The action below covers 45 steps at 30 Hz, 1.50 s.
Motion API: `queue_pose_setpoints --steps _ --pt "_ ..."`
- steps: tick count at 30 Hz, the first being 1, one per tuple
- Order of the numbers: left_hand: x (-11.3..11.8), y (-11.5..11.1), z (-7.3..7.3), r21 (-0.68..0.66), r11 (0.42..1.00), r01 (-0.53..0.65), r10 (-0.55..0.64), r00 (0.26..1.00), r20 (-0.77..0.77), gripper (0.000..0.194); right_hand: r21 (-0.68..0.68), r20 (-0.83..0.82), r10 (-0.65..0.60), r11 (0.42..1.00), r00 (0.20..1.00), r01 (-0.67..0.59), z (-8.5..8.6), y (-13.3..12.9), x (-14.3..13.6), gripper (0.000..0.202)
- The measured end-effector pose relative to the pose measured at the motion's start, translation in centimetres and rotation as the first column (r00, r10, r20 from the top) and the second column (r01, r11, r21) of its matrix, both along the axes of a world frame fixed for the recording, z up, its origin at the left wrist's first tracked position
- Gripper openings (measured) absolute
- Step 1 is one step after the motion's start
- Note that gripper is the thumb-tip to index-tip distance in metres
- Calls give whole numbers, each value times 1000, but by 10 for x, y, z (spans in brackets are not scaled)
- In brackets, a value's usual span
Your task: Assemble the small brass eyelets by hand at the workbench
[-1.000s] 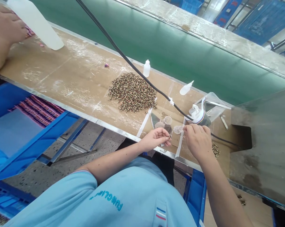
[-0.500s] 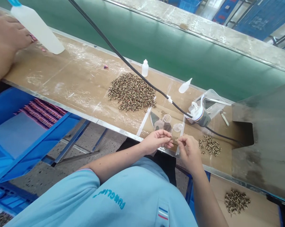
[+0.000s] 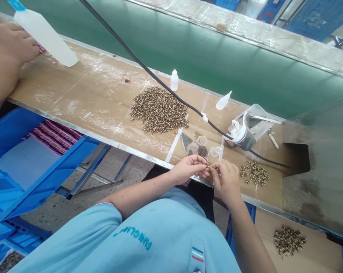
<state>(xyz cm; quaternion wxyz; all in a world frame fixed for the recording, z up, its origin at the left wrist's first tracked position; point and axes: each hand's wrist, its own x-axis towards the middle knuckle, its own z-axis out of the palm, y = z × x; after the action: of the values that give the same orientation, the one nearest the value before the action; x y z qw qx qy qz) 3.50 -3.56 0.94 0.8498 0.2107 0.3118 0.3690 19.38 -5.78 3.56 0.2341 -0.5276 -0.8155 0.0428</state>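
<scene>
The right hand has come away from beside the clear dish, where it was a second ago, and its fingertips now meet those of the left hand, which has barely moved. That suggests the work has gone from reaching to fitting or handling, with both hands on one spot. The left grip is pinched around a small brass-coloured piece, held just above the near edge of the desk, in front of the patterned cloth. The right thumb and forefinger come up against it from the other side; whether that grip is closed on the piece or only touching it, I cannot tell. Which way the piece points is also hidden: it is tiny and mostly covered by fingertips, so its long axis cannot be read. Similar short, curved pieces lie every which way in the big heap to the left and the smaller heap beyond the right hand.
</scene>
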Motion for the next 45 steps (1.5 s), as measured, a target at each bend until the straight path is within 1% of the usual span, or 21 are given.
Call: queue_pose_setpoints --steps 10,16,19,25,28,31,34,39,45 --pt "1 1 0 -5 1000 2 -2 1000 -13 43 34 17 14 999 1000 -15 0 1 0 12" --pt "0 2 -1 -20 1000 21 -21 999 -25 40 -25 -50 22 999 999 -23 -2 1 1 13" --pt "0 2 0 -33 999 26 -27 999 -33 41 -31 -58 28 999 998 -30 -3 2 1 13" --pt "1 2 0 -41 999 29 -31 999 -44 37 24 3 70 997 998 -70 -2 2 2 14" --pt "1 2 0 -46 999 24 -26 999 -41 41 65 18 77 995 997 -78 -2 2 1 13" --pt "1 2 0 -47 999 22 -23 999 -37 45 74 18 74 994 997 -75 -3 1 0 12" --pt "1 3 0 -47 999 25 -26 999 -32 44 62 6 67 996 998 -67 -4 1 0 12" --pt "1 2 -1 -48 999 12 -13 1000 -23 39 14 -69 12 1000 998 -11 -6 -1 0 9" --pt "1 2 -1 -43 999 20 -21 999 -32 39 -27 -143 -32 999 989 29 -8 -6 -1 8"
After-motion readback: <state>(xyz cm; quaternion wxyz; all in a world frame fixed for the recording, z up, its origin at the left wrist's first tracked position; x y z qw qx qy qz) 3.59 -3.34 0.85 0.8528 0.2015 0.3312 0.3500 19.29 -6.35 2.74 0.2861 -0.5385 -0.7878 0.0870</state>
